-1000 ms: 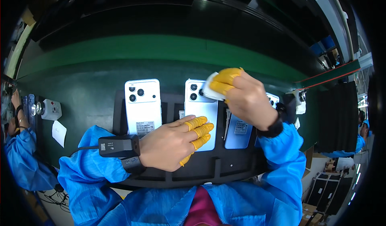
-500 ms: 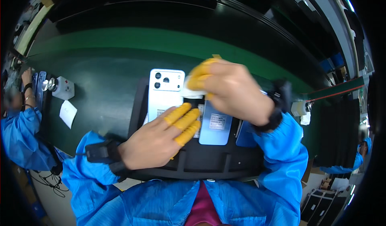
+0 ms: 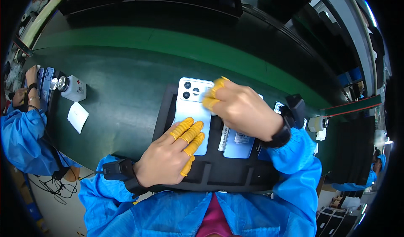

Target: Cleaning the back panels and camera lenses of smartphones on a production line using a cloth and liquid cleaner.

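Observation:
A pale silver-blue phone [image 3: 192,110] lies back up, its camera lenses at the far end. My left hand [image 3: 166,159] is open on its near half, with yellow-covered fingers stretched flat over the back. At the phone's far right edge, my right hand [image 3: 240,106] is closed in a pinch, its yellow fingertips blurred. A white cloth [image 3: 213,113] shows only slightly beneath those fingers. Right of the silver-blue phone, a blue phone [image 3: 238,148] with a white label lies under my right hand. Another blue phone [image 3: 263,154] is mostly covered by my right wrist.
The phones lie on a black divided tray [image 3: 206,174] on a green table [image 3: 126,81]. At left stand a white bottle [image 3: 75,88] and a white paper [image 3: 78,117]. A co-worker's hands [image 3: 30,85] are further left. At right is another bottle [image 3: 316,123].
The view has shifted, so everything appears further right. My right hand has come nearer the silver-blue phone's camera end, and the white cloth is now mostly hidden. My left hand covers more of the phone's middle.

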